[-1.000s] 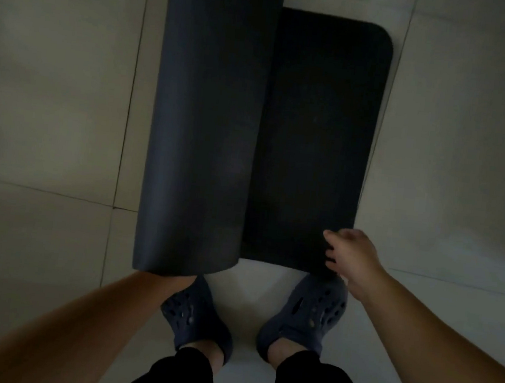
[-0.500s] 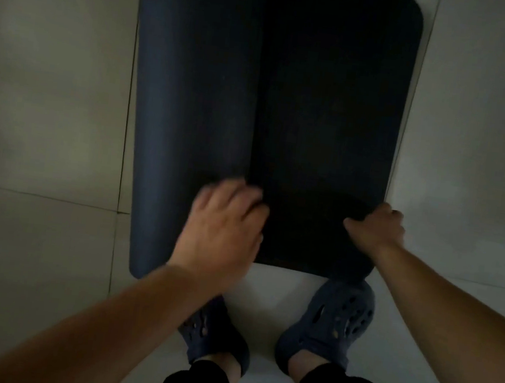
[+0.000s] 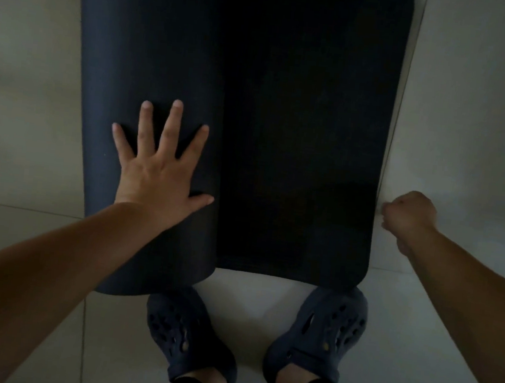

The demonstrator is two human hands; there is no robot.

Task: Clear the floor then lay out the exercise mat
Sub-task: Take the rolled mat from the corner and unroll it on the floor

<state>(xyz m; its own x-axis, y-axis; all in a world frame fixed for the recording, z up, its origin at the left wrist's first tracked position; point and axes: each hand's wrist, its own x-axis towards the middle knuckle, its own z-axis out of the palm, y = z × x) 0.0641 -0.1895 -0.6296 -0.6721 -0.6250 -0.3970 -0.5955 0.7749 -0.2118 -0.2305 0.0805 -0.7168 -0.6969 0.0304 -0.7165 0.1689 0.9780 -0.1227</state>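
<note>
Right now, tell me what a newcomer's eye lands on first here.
A dark exercise mat fills the middle of the pale tiled floor, its left part still in a roll. The left hand presses flat on that roll with fingers spread, while the right hand is curled at the mat's right edge.

The pale, glossy tiled floor (image 3: 473, 90), crossed by thin grout lines, carries a dark navy foam exercise mat (image 3: 297, 133), its right part flat and its left part rolled. Two dark perforated rubber clogs (image 3: 320, 332) stand at the mat's near edge.
</note>
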